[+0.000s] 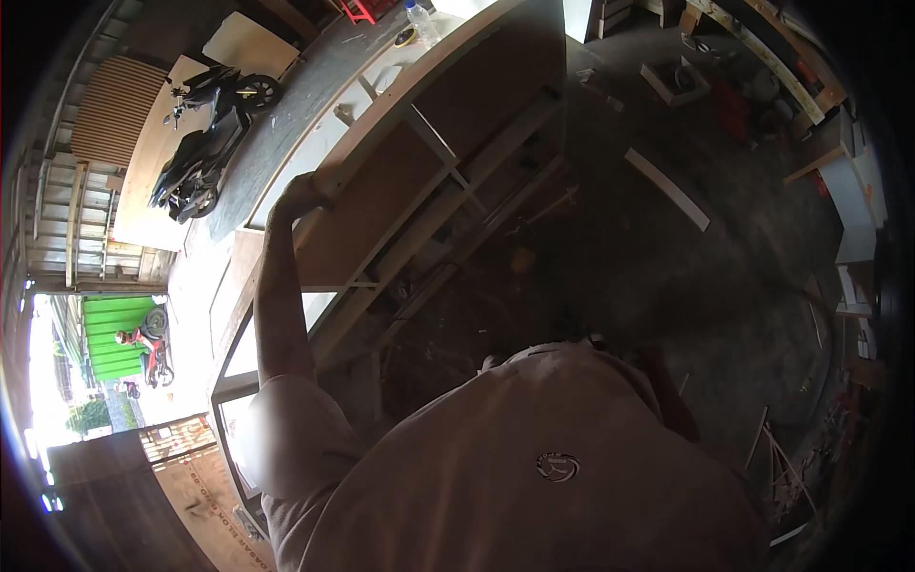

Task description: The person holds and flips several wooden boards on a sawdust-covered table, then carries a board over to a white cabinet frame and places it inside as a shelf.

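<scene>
left hand (303,195) grips the edge of the long wooden frame (448,181); its long axis runs away from the hand toward upper right; right hand unseen

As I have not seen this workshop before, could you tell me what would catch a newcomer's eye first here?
The large wooden cabinet frame fills the middle, and the person's left hand grips its upper left edge with the arm stretched out. Two dark motor scooters stand at the upper left beside plywood sheets. A bright green building shows through the opening at the far left.
</scene>
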`<state>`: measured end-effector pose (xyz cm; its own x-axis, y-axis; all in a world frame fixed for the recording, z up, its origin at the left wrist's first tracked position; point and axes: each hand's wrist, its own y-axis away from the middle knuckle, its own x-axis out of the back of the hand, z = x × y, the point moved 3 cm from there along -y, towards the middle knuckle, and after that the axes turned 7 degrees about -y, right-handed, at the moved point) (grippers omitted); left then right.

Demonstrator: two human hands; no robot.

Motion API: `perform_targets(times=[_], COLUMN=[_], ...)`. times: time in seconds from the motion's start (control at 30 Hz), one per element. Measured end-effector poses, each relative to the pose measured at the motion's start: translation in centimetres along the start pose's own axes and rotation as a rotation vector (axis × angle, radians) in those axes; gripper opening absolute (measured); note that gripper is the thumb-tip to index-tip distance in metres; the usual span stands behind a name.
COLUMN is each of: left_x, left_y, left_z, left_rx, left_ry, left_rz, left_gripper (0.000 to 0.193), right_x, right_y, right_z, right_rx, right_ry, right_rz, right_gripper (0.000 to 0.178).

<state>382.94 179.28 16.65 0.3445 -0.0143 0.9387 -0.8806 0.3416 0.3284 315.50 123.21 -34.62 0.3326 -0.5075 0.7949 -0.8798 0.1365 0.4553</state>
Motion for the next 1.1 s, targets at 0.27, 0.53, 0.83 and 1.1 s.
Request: perform_targets(times=[0.27,0.53,0.83,1.1], left_x=[-0.5,0.2,0.2,0.4], left_y=[-0.4,1.5,2.2,0.8], left_z=[-0.3,0.2,-0.4,0.3], left_rx=[-0.057,-0.080,-0.060,-0.136], left_ry=[0.006,0.072,0.077,0.131], left_rz=[0.062,0.117,0.090,0.022], left_gripper=[0.052,0.059,0.058,0.058], right_x=[4.2,4.8,8.2,1.4], right_y=[0.4,-6.8,-12.6,-8.6], right_z=[0.7,-1.5,-17.9,-12.1], right_rx=[-0.626,-0.229,-0.168,-0.521], right_ry=[-0.794,-0.259,-0.596,-0.879], right_rz=[-0.001,-0.092,-0.061,0.013], right_gripper=[0.028,0.038,0.028,0.027])
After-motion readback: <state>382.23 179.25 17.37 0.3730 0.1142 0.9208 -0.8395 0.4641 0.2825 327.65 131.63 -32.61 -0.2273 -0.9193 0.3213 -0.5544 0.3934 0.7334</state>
